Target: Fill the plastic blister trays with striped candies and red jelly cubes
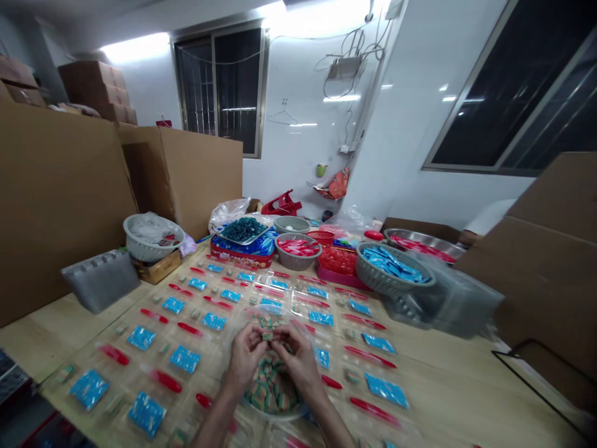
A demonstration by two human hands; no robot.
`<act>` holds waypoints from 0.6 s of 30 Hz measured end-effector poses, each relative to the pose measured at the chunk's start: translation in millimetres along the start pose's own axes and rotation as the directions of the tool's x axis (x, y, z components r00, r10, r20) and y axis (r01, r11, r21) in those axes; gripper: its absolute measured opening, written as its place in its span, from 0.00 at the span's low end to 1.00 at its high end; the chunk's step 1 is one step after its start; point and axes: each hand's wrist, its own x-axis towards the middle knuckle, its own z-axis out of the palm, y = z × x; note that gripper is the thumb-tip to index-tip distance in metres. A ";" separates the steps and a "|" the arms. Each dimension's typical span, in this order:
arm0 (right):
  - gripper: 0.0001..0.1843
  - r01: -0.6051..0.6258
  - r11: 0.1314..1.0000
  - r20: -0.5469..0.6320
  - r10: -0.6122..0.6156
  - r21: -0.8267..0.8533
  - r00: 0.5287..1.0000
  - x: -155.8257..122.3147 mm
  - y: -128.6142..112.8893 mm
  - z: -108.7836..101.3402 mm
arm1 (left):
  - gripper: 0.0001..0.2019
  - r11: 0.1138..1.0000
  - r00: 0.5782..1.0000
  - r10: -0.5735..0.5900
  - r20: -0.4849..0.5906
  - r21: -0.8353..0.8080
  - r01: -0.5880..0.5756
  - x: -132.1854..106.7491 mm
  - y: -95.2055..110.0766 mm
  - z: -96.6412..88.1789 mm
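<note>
Left hand (pixel 245 353), right hand (pixel 299 356) pinching striped block (pixel 267 336) over bowl (pixel 278 417); blue packets (pixel 185 358), red sticks (pixel 370 356) crowd around.

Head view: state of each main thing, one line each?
Left hand: gripping a striped piece
Right hand: gripping the same piece
Clear bowl: uncovered, holding many loose striped pieces
Clear trays: laid in rows, holding blue packets
Right-hand grey basket: heaped with blue pieces
Pink tray: filled with red pieces
Left strip light: lit
</note>
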 end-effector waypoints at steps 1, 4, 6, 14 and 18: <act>0.04 0.010 1.000 0.004 -0.010 0.003 1.000 0.2 -0.4 -0.3 | 0.07 1.000 1.000 -0.012 -0.009 -0.016 0.012 -0.1 -0.2 -0.3; 0.05 0.040 0.998 0.021 -0.039 -0.052 0.999 1.6 -5.1 -1.8 | 0.08 0.995 0.997 -0.068 -0.031 -0.076 0.066 -0.6 -1.0 -0.9; 0.05 0.067 0.992 0.019 -0.066 -0.103 0.998 1.9 -9.5 -2.1 | 0.09 0.988 0.994 -0.102 -0.049 -0.118 0.096 -0.9 -1.1 -0.8; 0.07 -0.015 0.997 -0.022 0.014 -0.069 1.000 -2.3 -9.1 7.0 | 0.14 0.942 0.969 -0.230 -0.085 -0.269 0.200 -2.9 4.8 -3.3; 0.08 -0.062 0.994 -0.065 0.068 0.088 0.996 2.6 -3.5 4.9 | 0.13 0.954 0.958 -0.236 -0.160 -0.224 0.198 -3.0 3.9 -5.3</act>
